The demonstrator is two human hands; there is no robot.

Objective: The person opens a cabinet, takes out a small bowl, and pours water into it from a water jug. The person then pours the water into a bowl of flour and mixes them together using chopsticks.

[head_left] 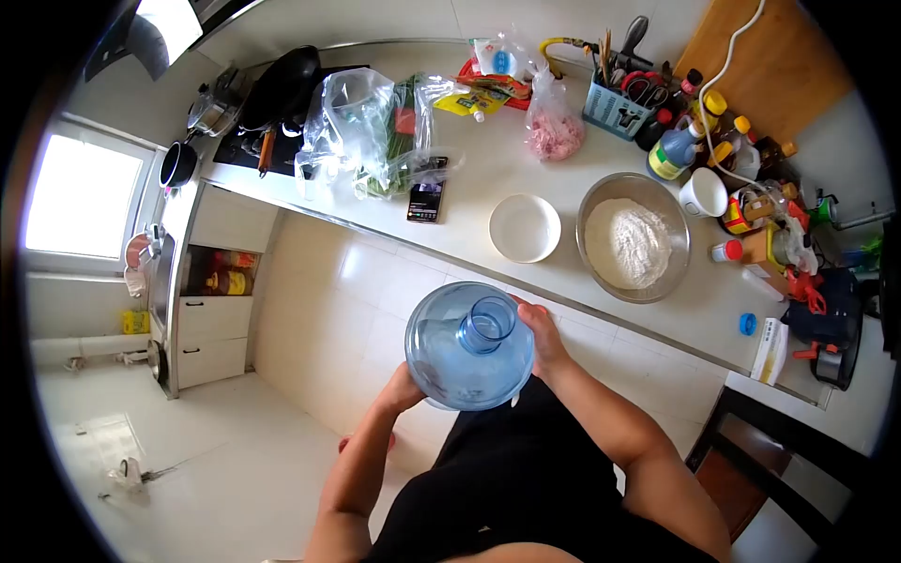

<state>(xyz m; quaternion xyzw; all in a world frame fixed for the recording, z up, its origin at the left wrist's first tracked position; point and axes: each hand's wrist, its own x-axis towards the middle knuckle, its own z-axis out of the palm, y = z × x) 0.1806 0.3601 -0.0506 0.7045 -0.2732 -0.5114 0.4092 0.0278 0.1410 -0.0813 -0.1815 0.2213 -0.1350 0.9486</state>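
Between my two hands is a large clear-blue water jug [441,361], held in front of my body beside the counter's edge. Its open neck faces up toward me. My left hand [402,387] grips its lower left side, the fingers partly hidden behind the jug. On the upper right side, my right hand [541,328] presses against the jug, fingers curled behind it. Close by on the counter are a white bowl [525,229] and a steel bowl [587,253] that holds white flour [641,246].
On the counter lie a phone [426,199], plastic bags with greens [385,155], and a bag of pink minced meat [554,131]. Bottles [674,152] crowd the right, near a white cup [703,192] and a blue cap [747,324]. A dark chair [751,460] stands at lower right.
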